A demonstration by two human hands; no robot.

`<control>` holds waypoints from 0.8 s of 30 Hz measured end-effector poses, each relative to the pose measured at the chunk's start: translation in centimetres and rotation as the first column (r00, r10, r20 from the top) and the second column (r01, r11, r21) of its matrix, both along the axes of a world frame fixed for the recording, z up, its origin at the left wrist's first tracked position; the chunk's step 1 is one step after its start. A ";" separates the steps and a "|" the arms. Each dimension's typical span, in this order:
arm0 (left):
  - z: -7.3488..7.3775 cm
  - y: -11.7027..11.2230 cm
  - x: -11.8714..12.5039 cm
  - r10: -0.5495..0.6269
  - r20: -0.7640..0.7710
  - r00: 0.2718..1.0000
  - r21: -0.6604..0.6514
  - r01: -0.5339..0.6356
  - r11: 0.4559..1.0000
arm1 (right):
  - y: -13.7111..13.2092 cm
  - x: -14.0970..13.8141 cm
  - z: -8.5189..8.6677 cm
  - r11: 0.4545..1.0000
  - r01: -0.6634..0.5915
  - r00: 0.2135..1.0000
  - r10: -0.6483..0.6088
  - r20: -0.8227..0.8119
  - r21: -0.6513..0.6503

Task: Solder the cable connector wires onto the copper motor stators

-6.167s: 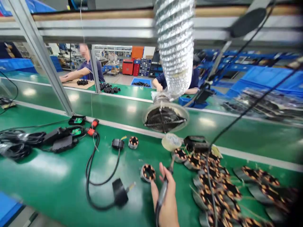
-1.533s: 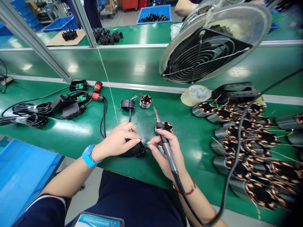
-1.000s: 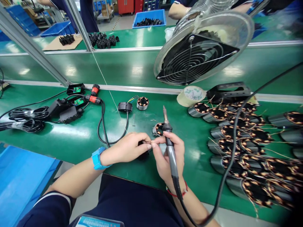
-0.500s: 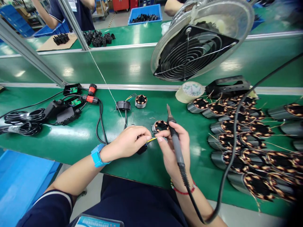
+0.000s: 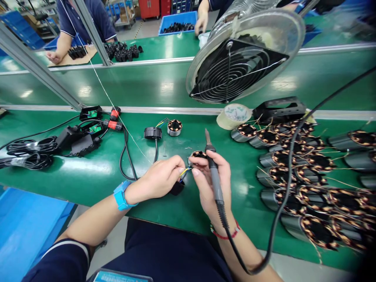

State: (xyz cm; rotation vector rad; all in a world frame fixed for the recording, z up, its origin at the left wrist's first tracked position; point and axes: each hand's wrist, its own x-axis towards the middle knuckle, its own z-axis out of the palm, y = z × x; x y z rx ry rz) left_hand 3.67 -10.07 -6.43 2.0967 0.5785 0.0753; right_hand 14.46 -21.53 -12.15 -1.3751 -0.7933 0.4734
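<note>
My left hand is closed in a pinch on thin yellow and blue wires, whose bare ends point toward my right hand. My right hand grips a soldering iron, its tip pointing up and away from the wires. The right thumb and a finger come close to the wire ends; whether they touch is unclear. A copper-wound stator sits just behind, partly covered by my fingers. Below the wires lies a black part, half hidden by my left hand. A thin pale strand slants down to that hand.
Rows of stators fill the right side. A fume hood hangs above a tape roll. Behind stand a black cap and a lone stator. Cabled boxes lie left. Co-workers' hands show across the bench.
My right fingers have drawn slightly back from the yellow wire, and bare wire ends now show. The pale strand has swung left. Across the bench, co-workers' arms have lowered to the tabletop.
</note>
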 end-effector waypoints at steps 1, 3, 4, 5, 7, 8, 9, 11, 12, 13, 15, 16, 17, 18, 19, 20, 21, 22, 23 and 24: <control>0.0 0.0 0.0 0.004 0.003 1.000 0.007 -0.004 1.000 | 0.0 -0.2 0.1 1.000 -0.015 1.000 0.015 -0.014 -0.006; -0.1 -0.2 0.0 0.009 0.011 1.000 0.036 -0.009 0.999 | 0.0 -0.6 0.5 0.998 -0.051 0.999 0.051 -0.002 -0.040; -0.1 -0.3 -0.1 0.005 0.014 1.000 0.060 -0.006 0.998 | 0.0 -0.9 0.7 0.996 -0.060 0.998 0.062 0.019 -0.061; -0.2 -0.5 -0.1 0.000 0.018 1.000 0.087 -0.002 0.996 | 0.1 -1.2 0.9 0.995 -0.063 0.997 0.066 0.040 -0.076; -0.2 -0.8 -0.3 0.007 0.024 1.000 0.130 -0.011 0.991 | 0.3 -1.6 1.3 0.996 -0.037 0.998 0.040 0.047 -0.076; -0.2 -0.9 -0.4 0.025 0.030 0.999 0.138 -0.029 0.990 | 0.4 -1.7 1.4 0.998 -0.014 0.999 0.016 0.032 -0.063; -0.2 -1.0 -0.5 0.050 0.038 0.998 0.135 -0.054 0.989 | 0.6 -1.8 1.4 0.999 0.006 1.000 -0.006 0.011 -0.050; -0.2 -1.1 -0.8 0.099 0.059 0.993 0.101 -0.104 0.989 | 0.7 -1.8 1.4 0.999 0.025 1.000 -0.025 -0.019 -0.032; -0.2 -1.1 -0.9 0.116 0.070 0.991 0.068 -0.120 0.990 | 0.7 -1.7 1.3 0.999 0.023 0.999 -0.024 -0.022 -0.025; -0.2 -1.0 -1.0 0.128 0.079 0.989 0.026 -0.130 0.991 | 0.7 -1.7 1.2 1.000 0.016 1.000 -0.017 -0.020 -0.019; -0.2 -0.7 -1.1 0.141 0.078 0.987 -0.063 -0.136 0.989 | 0.5 -1.8 0.9 1.000 0.011 1.000 -0.011 0.000 -0.015; -0.2 -0.5 -1.0 0.141 0.068 0.988 -0.091 -0.134 0.987 | 0.4 -1.8 0.8 1.000 0.013 1.000 -0.013 0.017 -0.020; -0.1 -0.2 -0.9 0.133 0.053 0.990 -0.098 -0.127 0.987 | 0.2 -1.8 0.8 0.999 0.013 0.999 -0.012 0.039 -0.029; -0.1 0.0 -0.6 0.115 0.032 0.993 -0.080 -0.112 0.991 | 0.1 -1.8 0.7 0.999 0.007 0.998 -0.005 0.066 -0.041; -0.1 0.3 -0.3 0.084 0.007 0.996 -0.042 -0.084 0.996 | -0.1 -1.7 0.7 0.999 0.001 0.995 0.005 0.097 -0.052; -0.1 0.7 0.1 0.046 -0.020 0.999 0.012 -0.045 0.999 | -0.2 -1.5 0.6 0.998 -0.002 0.991 0.011 0.132 -0.064; -0.1 1.1 0.5 0.004 -0.047 0.999 0.074 0.000 0.997 | -0.4 -1.2 0.6 0.997 0.003 0.985 0.010 0.174 -0.076; -0.2 1.5 1.0 -0.038 -0.074 0.997 0.135 0.048 0.990 | -0.4 -0.7 0.5 0.996 0.020 0.975 0.000 0.222 -0.091; -0.3 1.9 1.5 -0.075 -0.095 0.993 0.185 0.091 0.979 | -0.5 -0.1 0.5 0.992 0.055 0.960 -0.023 0.280 -0.110; -0.5 2.4 1.9 -0.101 -0.106 0.989 0.222 0.122 0.967 | -0.5 0.6 0.4 0.986 0.105 0.936 -0.054 0.349 -0.131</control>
